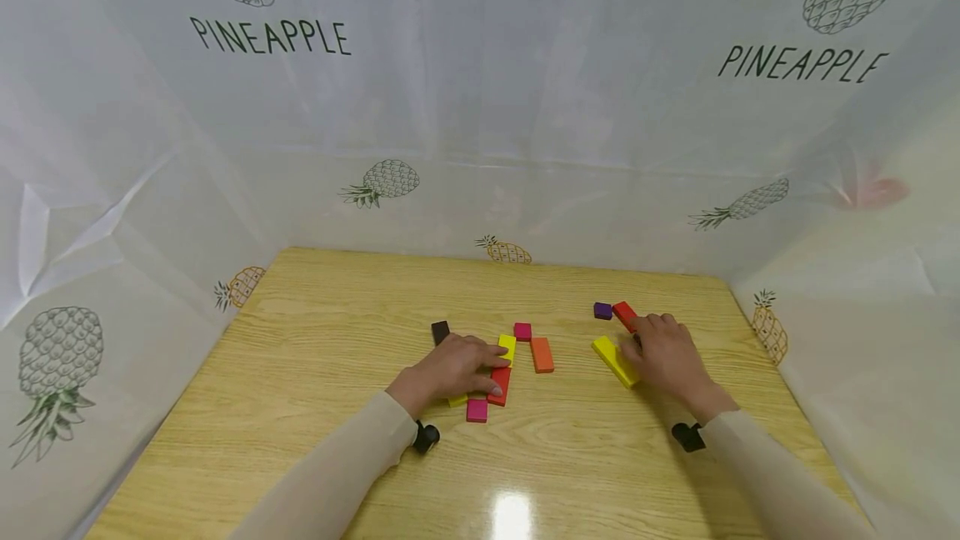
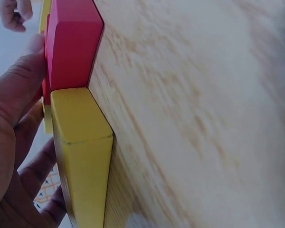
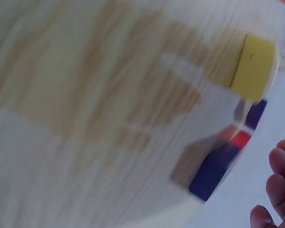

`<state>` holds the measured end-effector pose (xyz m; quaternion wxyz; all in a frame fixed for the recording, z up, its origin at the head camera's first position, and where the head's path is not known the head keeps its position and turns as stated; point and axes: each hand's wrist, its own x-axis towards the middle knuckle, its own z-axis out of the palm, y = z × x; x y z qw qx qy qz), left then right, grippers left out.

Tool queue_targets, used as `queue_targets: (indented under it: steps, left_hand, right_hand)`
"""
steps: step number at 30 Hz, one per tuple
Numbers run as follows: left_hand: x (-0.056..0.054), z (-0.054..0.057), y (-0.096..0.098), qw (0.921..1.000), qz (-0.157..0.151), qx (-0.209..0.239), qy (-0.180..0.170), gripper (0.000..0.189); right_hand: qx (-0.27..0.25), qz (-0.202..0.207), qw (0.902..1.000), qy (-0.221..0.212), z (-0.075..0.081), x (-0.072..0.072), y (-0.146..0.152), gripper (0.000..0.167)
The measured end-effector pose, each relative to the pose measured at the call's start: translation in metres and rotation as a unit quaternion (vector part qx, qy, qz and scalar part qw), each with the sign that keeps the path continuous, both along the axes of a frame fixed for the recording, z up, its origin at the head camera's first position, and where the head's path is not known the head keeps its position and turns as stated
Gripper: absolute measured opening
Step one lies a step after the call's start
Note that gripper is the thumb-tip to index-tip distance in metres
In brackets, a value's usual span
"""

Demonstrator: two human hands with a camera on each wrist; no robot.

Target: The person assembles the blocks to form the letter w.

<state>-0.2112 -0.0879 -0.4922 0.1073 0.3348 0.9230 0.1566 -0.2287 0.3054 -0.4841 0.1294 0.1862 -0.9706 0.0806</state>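
My left hand (image 1: 453,369) lies over a cluster of blocks at the middle of the table. Its fingertips touch a small yellow block (image 1: 507,345) and its thumb a red block (image 1: 499,392). A magenta block (image 2: 76,42) and another yellow block (image 2: 88,128) sit by the thumb and palm; a black block (image 1: 440,329) is partly covered behind the hand. My right hand (image 1: 667,357), fingers loosely bent, hovers by a long yellow block (image 1: 613,359) and a red block (image 1: 623,314). The right wrist view shows a dark purple block (image 3: 214,171) apart from its fingers.
Between the hands lie an orange block (image 1: 542,355) and a small magenta block (image 1: 522,332). A small purple block (image 1: 603,311) sits toward the back right. White pineapple-printed sheeting (image 1: 450,107) surrounds the wooden table (image 1: 315,332) at the back and sides.
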Motion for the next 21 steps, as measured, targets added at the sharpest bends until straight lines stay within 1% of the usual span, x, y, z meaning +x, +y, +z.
queue_targets:
  steps: [5,11,21]
  left_hand:
    - [0.001,0.001,0.000,1.0000,0.003,0.003,-0.002,0.055]
    - [0.002,0.003,0.000,1.0000,0.004,-0.001,-0.006,0.055]
    - [0.001,0.001,0.000,1.0000,0.001,0.000,-0.003,0.055]
  right_hand:
    - [0.016,-0.019,0.9996,-0.010,-0.002,0.003,0.020,0.047]
    - [0.034,-0.036,0.9985,-0.023,-0.006,0.007,0.035,0.048]
    - [0.055,-0.043,0.9967,-0.042,-0.009,0.012,0.043,0.049]
